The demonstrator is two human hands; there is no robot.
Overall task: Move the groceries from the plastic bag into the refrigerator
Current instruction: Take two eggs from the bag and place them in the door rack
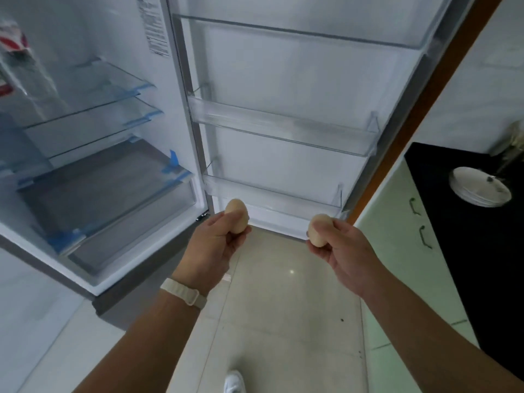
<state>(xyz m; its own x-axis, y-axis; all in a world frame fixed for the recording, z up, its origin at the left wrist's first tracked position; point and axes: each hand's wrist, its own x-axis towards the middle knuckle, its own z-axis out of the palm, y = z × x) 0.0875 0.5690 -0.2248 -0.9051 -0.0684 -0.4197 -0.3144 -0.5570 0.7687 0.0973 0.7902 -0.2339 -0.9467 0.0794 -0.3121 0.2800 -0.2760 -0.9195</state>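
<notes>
I stand in front of the open refrigerator (181, 89). My left hand (211, 248) grips a pale brown egg (236, 214) between thumb and fingers, held up just below the lowest clear door bin (272, 194). My right hand (346, 251) grips a second egg (320, 229) at about the same height, to the right. Both eggs hang in the air in front of the open door (283, 66), touching nothing else. The plastic bag is out of view.
Glass shelves (93, 109) and a drawer (113, 199) fill the fridge body on the left, with a wrapped item (17, 52) at the upper left. A black counter (467, 222) with stacked plates (479, 188) stands to the right. Tiled floor (283, 307) lies below.
</notes>
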